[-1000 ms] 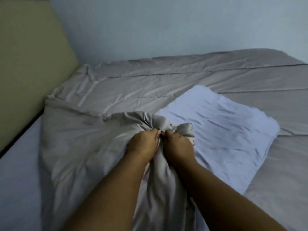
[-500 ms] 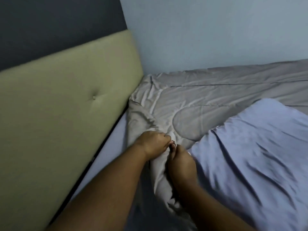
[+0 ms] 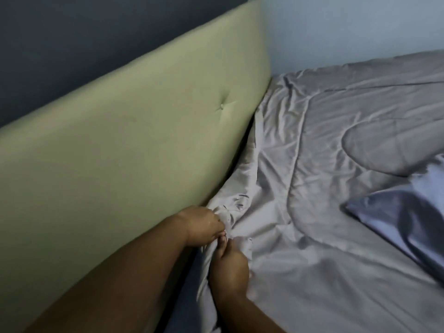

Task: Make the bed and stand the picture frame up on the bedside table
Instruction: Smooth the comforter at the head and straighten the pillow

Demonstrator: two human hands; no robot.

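1. Headboard (image 3: 134, 131): green, padded, one button; fills the left; its lower edge meets the bed.
2. Left hand (image 3: 200, 224): fingers curled, pinching the duvet corner, just beside the headboard.
3. Right hand (image 3: 228, 265): fingers closed on the same bunched edge, touching the left.
4. Duvet (image 3: 324, 188): grey, quilted, creased; spread across the bed, its top edge along the headboard.
5. Pillow (image 3: 408, 219): pale blue, lying on the duvet at right, cut off by the frame.
6. Handling note: draw the corner taut toward the headboard, keep the edge straight, then smooth the creases outward.
7. Not visible: picture frame, bedside table. The fingertips are buried in fabric.
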